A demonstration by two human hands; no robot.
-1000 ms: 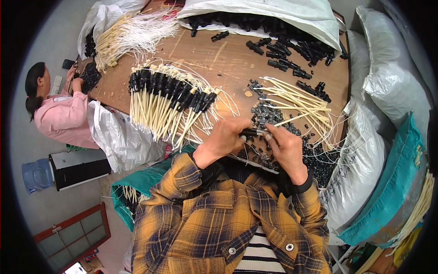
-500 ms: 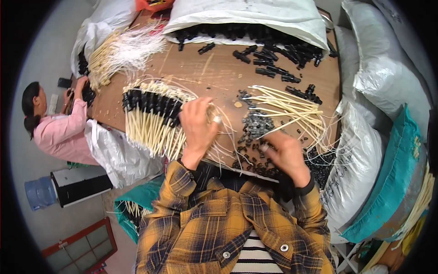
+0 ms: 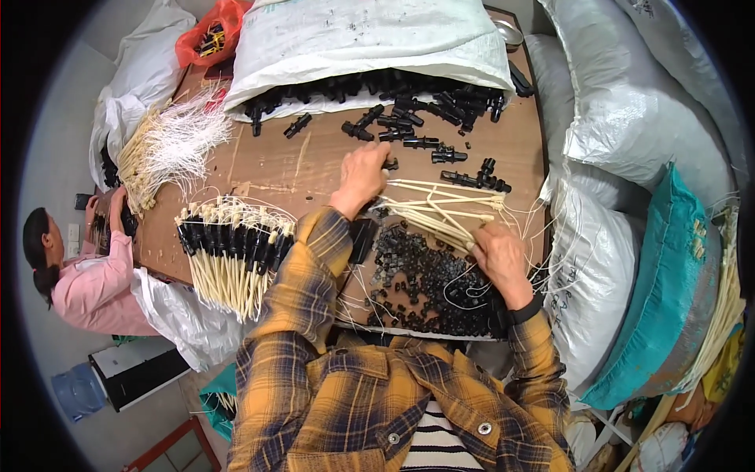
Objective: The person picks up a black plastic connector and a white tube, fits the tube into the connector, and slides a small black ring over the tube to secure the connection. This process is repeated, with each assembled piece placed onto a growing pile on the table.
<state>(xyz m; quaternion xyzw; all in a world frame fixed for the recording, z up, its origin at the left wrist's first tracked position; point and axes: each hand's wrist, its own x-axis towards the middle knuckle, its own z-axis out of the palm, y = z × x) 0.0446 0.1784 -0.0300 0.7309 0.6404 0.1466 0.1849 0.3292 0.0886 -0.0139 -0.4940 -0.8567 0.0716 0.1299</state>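
Observation:
My left hand (image 3: 364, 175) is stretched forward over the table, its fingers closed round a short black plastic fitting (image 3: 391, 164) that is mostly hidden. Under my right hand (image 3: 502, 256) lies a loose bunch of cream rods with white strings (image 3: 436, 206); the thumb and fingers are pinched at the right end of the bunch. Nearer to me spreads a heap of small black and grey plastic pieces (image 3: 429, 271). Left of my left forearm, a row of cream rods with black fittings (image 3: 236, 244) lies side by side, strings at their far ends.
A white sack (image 3: 370, 39) spills black plastic fittings (image 3: 421, 141) at the back. White strings (image 3: 181, 138) and rods lie far left, near a person in pink (image 3: 102, 283). Full sacks (image 3: 605, 267) crowd the table's right edge. A red bag (image 3: 211, 35) stands behind.
My left hand has left the row of fitted rods and reached forward and right. My right hand has shifted from the small pieces to the cream rods. The view has shifted.

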